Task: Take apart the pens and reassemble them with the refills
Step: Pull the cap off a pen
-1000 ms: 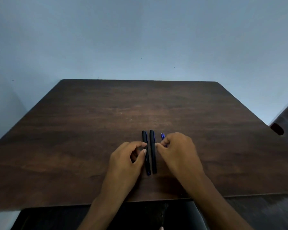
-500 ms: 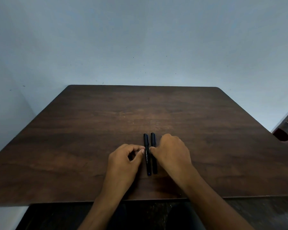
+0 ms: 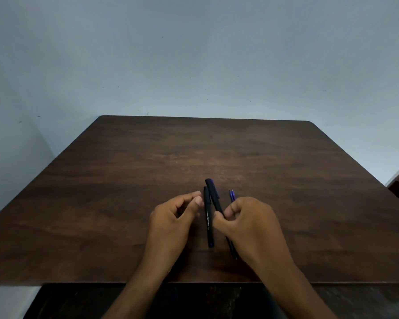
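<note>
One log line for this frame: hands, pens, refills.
right hand: grips lifted pen | left hand: holds nothing | second pen: on table | refills: on table

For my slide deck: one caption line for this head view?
Right hand lifts one black pen off the wooden table; left hand hovers beside the other pen, blue refills nearby.

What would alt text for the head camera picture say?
A person's right hand pinches one black pen, tilted, on a dark wooden table. A second black pen lies beside the empty left hand; blue refills lie behind.
</note>
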